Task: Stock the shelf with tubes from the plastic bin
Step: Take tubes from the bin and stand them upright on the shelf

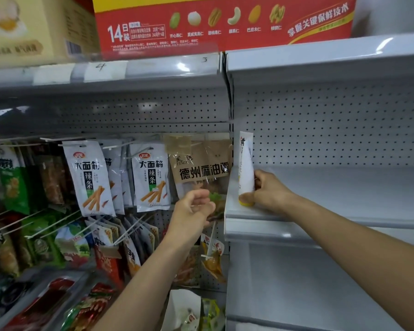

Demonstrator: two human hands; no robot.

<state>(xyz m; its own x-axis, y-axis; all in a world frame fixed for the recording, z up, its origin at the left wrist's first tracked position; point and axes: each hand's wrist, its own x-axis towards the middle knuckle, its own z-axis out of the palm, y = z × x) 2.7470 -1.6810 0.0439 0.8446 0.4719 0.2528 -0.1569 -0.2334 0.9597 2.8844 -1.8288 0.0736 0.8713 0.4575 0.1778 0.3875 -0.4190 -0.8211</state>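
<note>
A white tube (245,166) with a yellow cap stands cap-down at the left front corner of the grey shelf (344,201). My right hand (268,191) grips the tube near its lower end, thumb across the cap. My left hand (193,211) hovers in front of the hanging snack packs, left of the shelf edge, its fingers loosely curled with nothing in them. The plastic bin is out of view.
Snack bags (89,177) hang on pegs to the left, with a brown pack (201,168) right beside the shelf. A red carton (222,22) and a beige box (34,27) sit on the top shelf. A lower grey shelf (296,283) lies below.
</note>
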